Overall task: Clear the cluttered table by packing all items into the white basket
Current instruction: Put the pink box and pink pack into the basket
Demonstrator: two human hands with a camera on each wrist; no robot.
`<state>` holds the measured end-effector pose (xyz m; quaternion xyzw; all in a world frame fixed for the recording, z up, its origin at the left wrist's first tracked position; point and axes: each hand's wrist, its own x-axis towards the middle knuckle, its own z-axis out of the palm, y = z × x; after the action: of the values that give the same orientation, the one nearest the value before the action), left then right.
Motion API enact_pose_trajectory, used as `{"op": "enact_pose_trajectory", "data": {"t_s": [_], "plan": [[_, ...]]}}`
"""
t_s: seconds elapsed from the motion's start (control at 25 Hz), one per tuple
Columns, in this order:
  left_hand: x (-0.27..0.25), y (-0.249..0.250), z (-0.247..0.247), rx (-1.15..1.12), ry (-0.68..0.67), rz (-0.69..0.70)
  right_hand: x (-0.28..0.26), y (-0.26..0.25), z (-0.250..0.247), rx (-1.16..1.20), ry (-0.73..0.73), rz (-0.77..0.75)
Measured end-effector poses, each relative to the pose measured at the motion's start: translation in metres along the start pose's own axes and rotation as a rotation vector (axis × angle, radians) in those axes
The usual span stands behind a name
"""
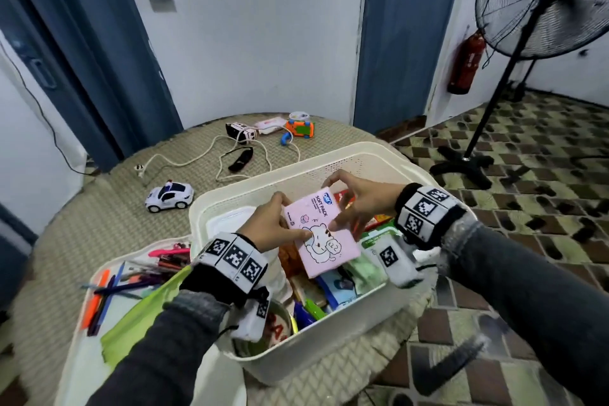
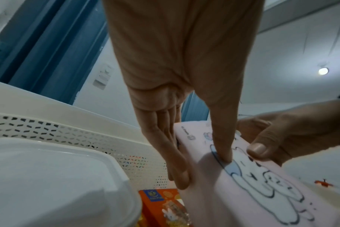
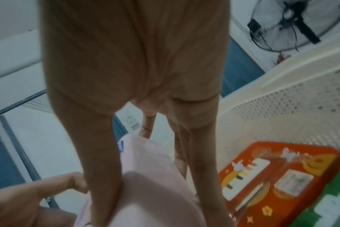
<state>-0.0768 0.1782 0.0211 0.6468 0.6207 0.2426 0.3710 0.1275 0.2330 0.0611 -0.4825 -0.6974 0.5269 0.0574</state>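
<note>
The pink tissue pack (image 1: 321, 234) hangs over the white basket (image 1: 333, 330), pinched by the left hand (image 1: 268, 227) and right hand (image 1: 357, 204).

Basket (image 1: 333, 336) sat on table (image 1: 82, 231) near front edge; tray (image 1: 82, 349) left of it; toy car (image 1: 168, 196) behind tray; cable (image 1: 204, 155) farther back.

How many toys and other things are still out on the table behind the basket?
Toy cars: 2, white and orange
Cords: 1, white
Black straps: 1
Black-and-white gadgets: 1
Wipe packs: 1
Total: 6
</note>
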Motion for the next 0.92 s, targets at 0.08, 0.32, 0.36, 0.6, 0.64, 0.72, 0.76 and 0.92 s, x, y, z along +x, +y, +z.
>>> {"op": "enact_pose_trajectory", "data": {"t_s": [0.08, 0.32, 0.36, 0.6, 0.64, 0.72, 0.76, 0.92], "plan": [[0.009, -0.003, 0.003, 0.081, -0.02, -0.011, 0.015, 0.006, -0.007, 0.002, -0.062, 0.041], [0.025, -0.01, 0.011, 0.229, -0.13, -0.09, 0.06, 0.027, -0.003, -0.073, -0.252, 0.137], [0.026, -0.011, 0.013, 0.253, -0.172, -0.105, 0.068, 0.032, 0.0, -0.107, -0.311, 0.156], [0.035, -0.013, 0.038, 0.427, -0.247, -0.152, 0.101, 0.049, 0.005, -0.253, -0.513, 0.207], [0.036, -0.013, 0.04, 0.449, -0.26, -0.165, 0.103, 0.05, 0.003, -0.258, -0.543, 0.209], [0.038, -0.016, 0.043, 0.48, -0.269, -0.172, 0.106, 0.054, 0.002, -0.268, -0.599, 0.203], [0.038, -0.017, 0.044, 0.49, -0.273, -0.185, 0.107, 0.056, 0.002, -0.287, -0.631, 0.198], [0.038, -0.02, 0.049, 0.54, -0.338, -0.244, 0.111, 0.06, 0.002, -0.373, -0.692, 0.154]]}}
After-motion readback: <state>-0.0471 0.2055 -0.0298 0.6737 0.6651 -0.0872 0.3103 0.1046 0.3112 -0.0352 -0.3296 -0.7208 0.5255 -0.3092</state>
